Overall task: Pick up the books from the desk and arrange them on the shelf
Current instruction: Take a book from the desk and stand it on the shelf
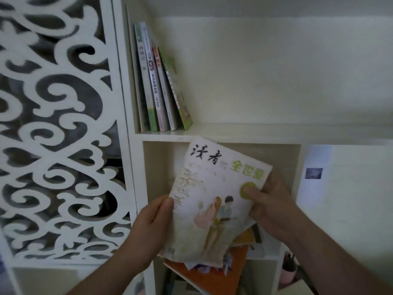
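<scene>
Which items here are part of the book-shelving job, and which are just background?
Job: magazine held by left hand and right hand; books under it; shelved books; shelf.
Background: carved screen, pink pot, paper on wall.

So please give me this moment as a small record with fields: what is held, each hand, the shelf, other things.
held: stack of books, pale magazine on top, orange cover lowest
left hand: grips stack's left edge
right hand: thumb on cover, grips right side
upper shelf: row of books leaning left, free space to the right
side: white carved screen
</scene>
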Tool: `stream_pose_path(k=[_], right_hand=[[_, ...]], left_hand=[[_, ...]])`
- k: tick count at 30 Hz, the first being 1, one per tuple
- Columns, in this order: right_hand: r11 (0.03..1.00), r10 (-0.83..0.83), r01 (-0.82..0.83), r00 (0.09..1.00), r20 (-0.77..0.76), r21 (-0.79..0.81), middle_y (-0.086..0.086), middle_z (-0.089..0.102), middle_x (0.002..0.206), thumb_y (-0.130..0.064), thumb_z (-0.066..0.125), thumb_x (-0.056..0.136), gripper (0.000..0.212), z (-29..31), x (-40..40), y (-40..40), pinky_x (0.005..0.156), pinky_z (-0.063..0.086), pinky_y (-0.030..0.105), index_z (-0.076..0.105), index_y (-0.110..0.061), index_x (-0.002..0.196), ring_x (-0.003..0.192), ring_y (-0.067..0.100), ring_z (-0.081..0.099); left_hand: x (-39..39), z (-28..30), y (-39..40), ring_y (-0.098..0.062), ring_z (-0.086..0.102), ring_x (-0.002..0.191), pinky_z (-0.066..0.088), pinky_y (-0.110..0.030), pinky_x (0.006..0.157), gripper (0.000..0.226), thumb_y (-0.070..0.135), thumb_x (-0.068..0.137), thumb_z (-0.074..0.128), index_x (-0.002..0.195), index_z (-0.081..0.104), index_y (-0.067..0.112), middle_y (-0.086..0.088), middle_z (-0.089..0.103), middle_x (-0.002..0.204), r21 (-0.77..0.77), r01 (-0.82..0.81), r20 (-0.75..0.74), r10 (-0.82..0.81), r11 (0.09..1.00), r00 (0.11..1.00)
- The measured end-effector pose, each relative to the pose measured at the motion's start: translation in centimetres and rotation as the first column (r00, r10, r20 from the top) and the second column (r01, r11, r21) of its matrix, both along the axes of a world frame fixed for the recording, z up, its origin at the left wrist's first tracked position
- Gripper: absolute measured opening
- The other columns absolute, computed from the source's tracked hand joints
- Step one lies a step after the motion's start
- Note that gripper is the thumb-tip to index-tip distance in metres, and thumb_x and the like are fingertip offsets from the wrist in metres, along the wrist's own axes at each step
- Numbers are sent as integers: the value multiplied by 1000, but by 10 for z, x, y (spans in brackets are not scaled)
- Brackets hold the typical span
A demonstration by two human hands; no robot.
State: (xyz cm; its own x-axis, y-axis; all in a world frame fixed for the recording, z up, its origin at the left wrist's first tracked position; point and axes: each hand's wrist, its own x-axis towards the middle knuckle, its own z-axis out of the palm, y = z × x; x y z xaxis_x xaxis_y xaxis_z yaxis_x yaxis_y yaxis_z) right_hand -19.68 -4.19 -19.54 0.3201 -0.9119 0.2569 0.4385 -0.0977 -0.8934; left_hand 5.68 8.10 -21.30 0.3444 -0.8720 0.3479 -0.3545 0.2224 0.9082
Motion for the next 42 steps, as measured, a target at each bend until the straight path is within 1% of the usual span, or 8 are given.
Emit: stream_pose_path(k=[3,6,11,16,23,27,32,42], right_hand=[[994,25,-31,998,-61,-104,19,76,118,-8,72,81,55,14,11,19,79,62,59,50,-15,132,100,37,76],[985,-60,63,998,18,-160,18,78,108,2,68,82,43,37,24,28,69,65,45,53,-5,123,93,33,78],[963,-41,37,999,-9,-265,15,79,110,9,61,95,33,78,50,48,75,64,48,56,-5,124,99,37,77],[816,-303,196,946,-114,-544,-7,79,110,-17,73,98,22,137,95,40,89,62,49,71,-25,118,100,15,76],[652,-541,12,708,-454,-758,1,25,160,-57,84,79,124,191,187,-20,108,33,28,-3,-37,165,143,22,38],[606,-645,28,601,-472,-795,9,35,155,-61,82,75,128,191,209,-36,104,50,50,-11,-45,161,130,36,56],[427,-804,105,499,-324,-898,7,30,152,-33,77,84,124,183,225,-28,73,55,48,-20,-50,158,99,40,65],[452,-821,192,471,-323,-871,7,52,150,-32,76,84,122,192,145,-58,94,54,50,-19,-45,159,116,38,63]], left_hand=[[-8,11,16,-22,77,104,62,-37,83,39,35,112,39,120,74,18,-6,80,113,83,244,-593,-149,966,791],[-1,26,27,-40,68,122,48,-62,108,46,48,106,47,137,64,19,-17,70,134,41,462,-765,-270,886,585],[12,51,40,-47,70,114,58,-61,93,48,14,83,74,130,67,12,-25,71,127,-81,422,-596,-383,903,706],[42,85,67,-33,78,96,59,-51,88,28,12,79,82,103,79,24,-11,80,109,-246,-58,-405,-48,968,913],[88,118,98,-26,75,102,56,-44,89,29,30,77,82,106,77,33,9,80,104,-333,-410,-381,277,849,882],[87,129,103,-22,73,95,54,-35,76,20,22,88,79,106,73,29,17,79,92,-341,-438,-374,307,832,875],[79,141,102,-16,74,96,57,-41,80,20,31,88,78,106,71,36,23,78,96,-365,-460,-275,379,809,884],[43,198,42,-3,69,102,61,-41,84,23,30,103,62,121,61,44,22,73,109,-480,-365,-49,391,798,919]])
